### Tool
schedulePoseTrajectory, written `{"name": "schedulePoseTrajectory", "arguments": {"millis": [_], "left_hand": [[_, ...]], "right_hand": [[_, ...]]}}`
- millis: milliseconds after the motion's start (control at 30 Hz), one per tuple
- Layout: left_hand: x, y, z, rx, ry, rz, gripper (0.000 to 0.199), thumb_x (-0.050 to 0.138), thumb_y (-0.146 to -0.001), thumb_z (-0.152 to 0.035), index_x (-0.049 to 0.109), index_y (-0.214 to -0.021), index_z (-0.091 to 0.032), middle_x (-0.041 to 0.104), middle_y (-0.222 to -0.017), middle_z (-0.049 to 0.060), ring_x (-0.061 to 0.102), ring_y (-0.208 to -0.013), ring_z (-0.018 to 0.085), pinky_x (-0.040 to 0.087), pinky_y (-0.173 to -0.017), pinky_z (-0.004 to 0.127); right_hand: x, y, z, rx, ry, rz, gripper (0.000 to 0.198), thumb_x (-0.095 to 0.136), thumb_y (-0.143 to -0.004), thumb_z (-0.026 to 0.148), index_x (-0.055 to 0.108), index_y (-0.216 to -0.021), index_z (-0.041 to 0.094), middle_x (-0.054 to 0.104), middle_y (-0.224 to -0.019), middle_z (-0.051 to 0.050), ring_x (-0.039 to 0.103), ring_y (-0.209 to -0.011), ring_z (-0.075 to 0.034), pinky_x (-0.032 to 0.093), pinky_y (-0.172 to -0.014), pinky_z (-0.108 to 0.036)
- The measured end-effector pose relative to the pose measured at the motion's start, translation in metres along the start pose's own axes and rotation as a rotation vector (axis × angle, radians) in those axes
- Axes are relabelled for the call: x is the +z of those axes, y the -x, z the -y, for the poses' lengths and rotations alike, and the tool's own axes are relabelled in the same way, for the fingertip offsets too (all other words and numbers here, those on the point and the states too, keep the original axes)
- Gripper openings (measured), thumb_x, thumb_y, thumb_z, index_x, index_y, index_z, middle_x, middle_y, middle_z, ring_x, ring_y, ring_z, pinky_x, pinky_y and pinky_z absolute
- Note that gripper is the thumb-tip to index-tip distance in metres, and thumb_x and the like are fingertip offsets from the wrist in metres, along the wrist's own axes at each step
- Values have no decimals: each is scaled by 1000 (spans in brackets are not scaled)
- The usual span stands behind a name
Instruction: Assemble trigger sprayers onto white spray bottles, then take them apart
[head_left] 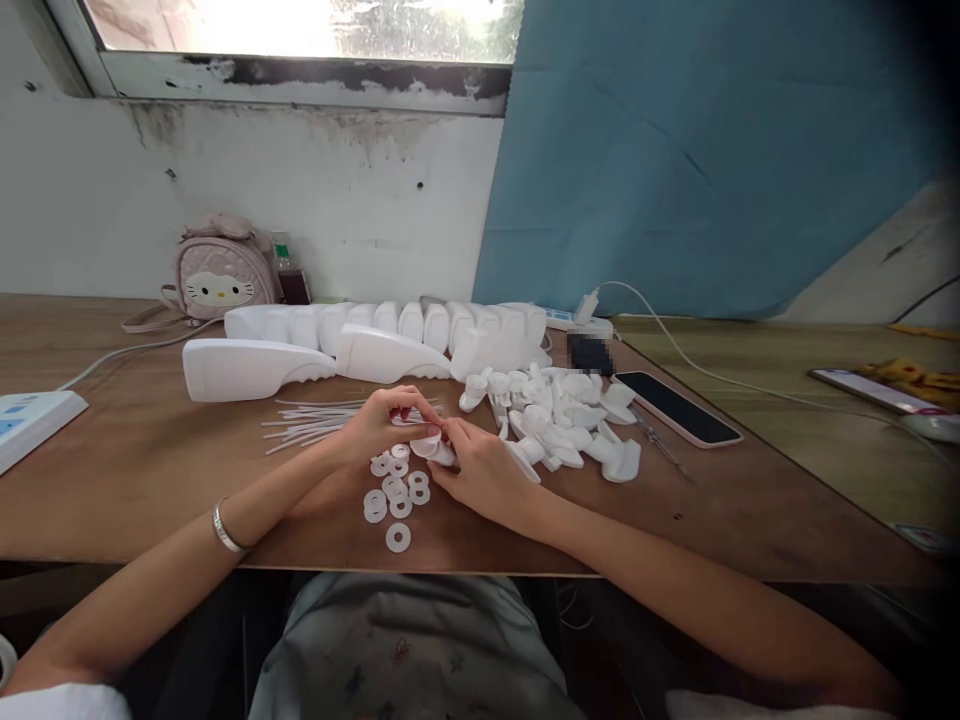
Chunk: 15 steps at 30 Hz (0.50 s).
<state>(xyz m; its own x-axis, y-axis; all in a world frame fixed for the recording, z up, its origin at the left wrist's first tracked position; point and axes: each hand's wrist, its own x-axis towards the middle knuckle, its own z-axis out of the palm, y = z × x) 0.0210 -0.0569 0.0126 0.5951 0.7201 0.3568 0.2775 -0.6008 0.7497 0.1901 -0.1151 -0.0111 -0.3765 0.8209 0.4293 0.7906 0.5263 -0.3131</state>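
My left hand (386,418) and my right hand (481,468) meet over the table around a small white plastic part (436,449). The right fingers wrap round its side, while the left thumb and forefinger pinch at its upper end; anything small between the fingertips is hidden. Just below the hands lie several flat white ring washers (398,538), some overlapping. Thin white strips (304,428) lie beside my left hand. To the right of my right hand spreads a heap of white plastic parts (566,415) with rounded ends.
White curved plastic housings (259,368) line the back of the brown table (150,480). A phone (679,408) and a screwdriver (658,440) lie right of the heap. A pink bag (225,270) stands by the wall; power strips (37,420) with cords sit left and at back.
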Motion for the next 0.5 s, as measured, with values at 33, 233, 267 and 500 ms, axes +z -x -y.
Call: {"name": "schedulePoseTrajectory", "arguments": {"millis": [33,233,267,500], "left_hand": [[0,0,1,-13,-11,7,23,63,-71,-40,68,-77,-19,57,-78,2,47,-68,11,39,-64,25],[-4,1,2,-37,-17,71,25,64,-70,-39,67,-83,-18,57,-88,4,53,-84,17,41,-77,28],[-4,2,3,-42,-18,76,26,63,-70,-39,65,-86,-18,57,-88,4,53,-85,17,41,-77,28],[0,6,-9,162,-188,-155,32,56,-78,-34,52,-104,-17,56,-104,7,50,-99,19,39,-87,32]], "right_hand": [[-1,0,0,16,-19,5,17,50,-75,18,49,-92,16,59,-87,-7,58,-80,-18,45,-67,-29],[-8,-2,2,132,-99,71,19,53,-75,20,50,-93,17,61,-87,-4,59,-72,-15,42,-62,-25],[-8,-2,2,137,-115,73,20,53,-75,19,50,-94,17,62,-88,-4,59,-72,-15,42,-62,-24],[-9,-2,0,58,-146,60,40,50,-74,13,42,-112,21,61,-82,1,58,-68,-12,39,-60,-22]]}}
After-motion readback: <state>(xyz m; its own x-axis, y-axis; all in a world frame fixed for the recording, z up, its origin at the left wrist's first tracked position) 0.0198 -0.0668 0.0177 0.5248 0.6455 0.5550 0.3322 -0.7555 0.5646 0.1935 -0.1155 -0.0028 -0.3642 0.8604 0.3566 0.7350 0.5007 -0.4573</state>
